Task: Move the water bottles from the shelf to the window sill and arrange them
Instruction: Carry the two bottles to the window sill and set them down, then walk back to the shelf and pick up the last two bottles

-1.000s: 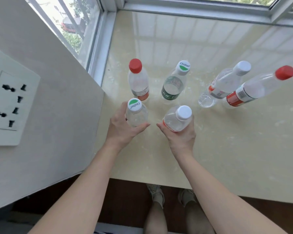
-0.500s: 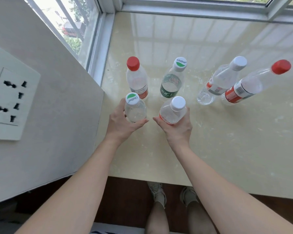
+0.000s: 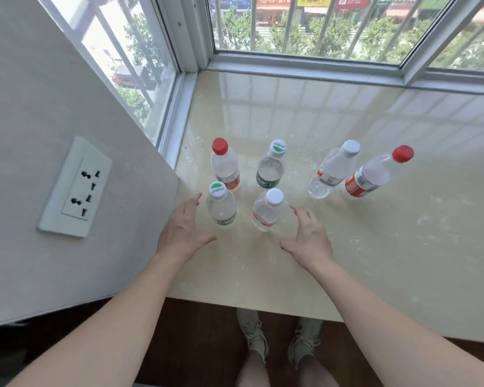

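Both hands are empty and spread wide: the left hand hovers just beside the green-cap front bottle, the right hand just beside the white-cap front bottle, and neither hand touches its bottle. Both bottles stand upright and free on the sill, forming a front pair. Behind them stand a red-cap bottle and a green-label bottle; off to the right, well apart from these four, a white-cap rear bottle and a red-cap right bottle stand close together. The step in hand reads as release after placement. The shelf is not in view, so the count of bottles left there cannot be told. The next move calls either for a return to the shelf or for closing the gap between the two groups; any push should be applied low on the body. The bottles are thin clear plastic, cylindrical, with ribbed screw caps and paper-like label bands; they appear light and easy to tip. The sill is polished cream stone, glossy and probably slick.
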A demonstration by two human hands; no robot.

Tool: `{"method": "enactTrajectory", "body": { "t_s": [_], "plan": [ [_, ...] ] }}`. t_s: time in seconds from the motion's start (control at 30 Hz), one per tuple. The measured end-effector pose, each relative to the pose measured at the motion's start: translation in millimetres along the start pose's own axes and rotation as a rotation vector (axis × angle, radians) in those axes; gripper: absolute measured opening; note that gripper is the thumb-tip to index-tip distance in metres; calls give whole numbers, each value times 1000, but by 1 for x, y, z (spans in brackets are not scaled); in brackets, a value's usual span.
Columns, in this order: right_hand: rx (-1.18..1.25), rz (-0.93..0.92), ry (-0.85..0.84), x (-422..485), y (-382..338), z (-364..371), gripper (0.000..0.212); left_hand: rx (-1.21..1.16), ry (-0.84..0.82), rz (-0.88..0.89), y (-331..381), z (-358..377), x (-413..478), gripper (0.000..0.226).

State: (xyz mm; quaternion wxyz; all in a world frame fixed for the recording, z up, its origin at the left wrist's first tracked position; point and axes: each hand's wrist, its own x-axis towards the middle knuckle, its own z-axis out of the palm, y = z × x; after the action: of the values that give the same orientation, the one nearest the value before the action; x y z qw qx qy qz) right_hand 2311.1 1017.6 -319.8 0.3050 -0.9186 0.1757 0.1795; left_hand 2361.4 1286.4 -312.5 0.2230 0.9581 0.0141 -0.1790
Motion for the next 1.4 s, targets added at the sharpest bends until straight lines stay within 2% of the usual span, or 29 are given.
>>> {"method": "enactTrajectory", "body": {
  "t_s": [0.1, 0.2, 0.4, 0.63, 0.8, 0.93, 1.1, 1.27, 1.4],
  "plan": [
    [-164, -66, -21, -14, -11, -40, 79, 209, -36, 3, 14, -24, -21, 102],
    [-254, -158, 25, -29, -29, -79, 67, 305, 31, 10, 36, -54, -46, 89],
    [-296, -396, 341, -47, -82, -162, 44, 378, 286, 109, 88, -124, -76, 61],
    [-353, -567, 537, -72, -136, -251, 47, 427, 563, 277, 159, -194, -89, 52],
    [-374, -611, 609, -86, -145, -292, 46, 421, 627, 345, 208, -221, -100, 53],
    [-359, -619, 660, -95, -141, -315, 42, 388, 662, 397, 245, -227, -103, 57],
    [-361, -560, 706, -106, -124, -337, 47, 358, 659, 523, 291, -224, -97, 58],
    [-369, -385, 791, -129, -93, -355, 49, 342, 620, 722, 339, -214, -89, 58],
    [-359, -198, 882, -161, -62, -364, 46, 355, 524, 909, 373, -197, -87, 58]
  ]
}}
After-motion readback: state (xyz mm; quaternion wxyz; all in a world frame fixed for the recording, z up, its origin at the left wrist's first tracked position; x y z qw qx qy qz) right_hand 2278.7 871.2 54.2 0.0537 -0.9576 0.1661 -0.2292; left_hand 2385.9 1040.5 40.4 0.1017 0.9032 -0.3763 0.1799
